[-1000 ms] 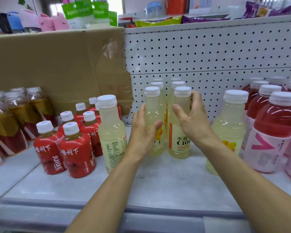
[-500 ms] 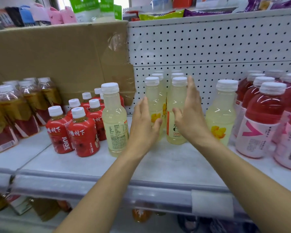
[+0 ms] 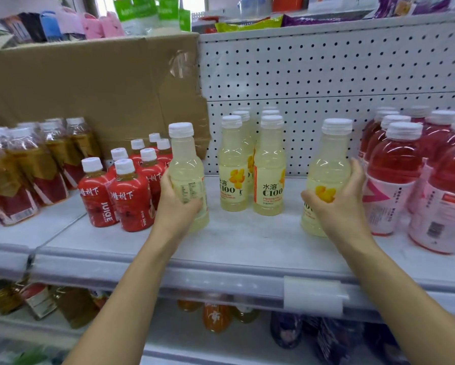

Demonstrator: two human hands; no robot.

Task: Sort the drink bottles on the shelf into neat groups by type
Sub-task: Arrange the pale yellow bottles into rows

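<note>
My left hand (image 3: 177, 206) wraps the left stray (image 3: 185, 164), upright beside the red juices (image 3: 126, 196); the C100 rows (image 3: 269, 167) stand between my hands, so this one likely goes right, while my right hand (image 3: 344, 206) wraps the right stray (image 3: 329, 159), upright, likely going left.

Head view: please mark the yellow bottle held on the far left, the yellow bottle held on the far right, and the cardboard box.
left yellow bottle (image 3: 185, 164), head view, on its clear shoulder.
right yellow bottle (image 3: 329, 164), head view, on its clear shoulder.
cardboard box (image 3: 89, 83), head view, on its front face.
</note>
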